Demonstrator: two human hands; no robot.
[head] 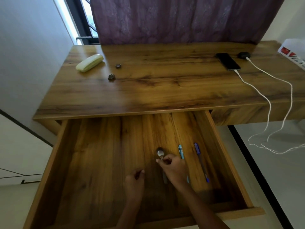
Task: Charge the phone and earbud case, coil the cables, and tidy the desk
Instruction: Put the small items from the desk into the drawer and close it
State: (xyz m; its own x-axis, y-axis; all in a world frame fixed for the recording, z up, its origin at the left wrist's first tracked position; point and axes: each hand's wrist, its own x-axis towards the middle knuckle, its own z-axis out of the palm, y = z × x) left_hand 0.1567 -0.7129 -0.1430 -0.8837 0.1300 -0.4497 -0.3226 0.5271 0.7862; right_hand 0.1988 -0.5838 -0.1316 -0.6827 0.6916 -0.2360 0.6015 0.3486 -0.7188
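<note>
Far left on the surface (165, 90): pale glasses case (89, 63) and two small dark bits (118, 66), loose, well apart from the charging gear. I can't tell what the bits are.

The drawer (54, 154) is pulled wide open below the front edge. Your left hand (134, 180) sits low over the drawer floor, fingers loosely curled, nothing visible in it. Just right of it, your right hand (173, 167) pinches the spoon (160, 153) at the neck, with the bowl pointing away from you and the handle running back under your palm. The light blue pen (181, 152) lies right beside that hand. The dark blue pen (200, 161) lies further right, parallel to it.

Far right on the surface: phone (228, 61) and earbud case (244, 55), each with a white plug in. So charging looks hooked up, though I can't confirm the power strip (292, 53) end.

My read: you're on the tidy step, stowing the spoon. Next, let go once it lies flat beside the pens, pull both hands clear, then shut the drawer. The cables (264, 96) hang off the edge and tangle on the floor, so coiling isn't done. The left-side clutter needs a home too.
</note>
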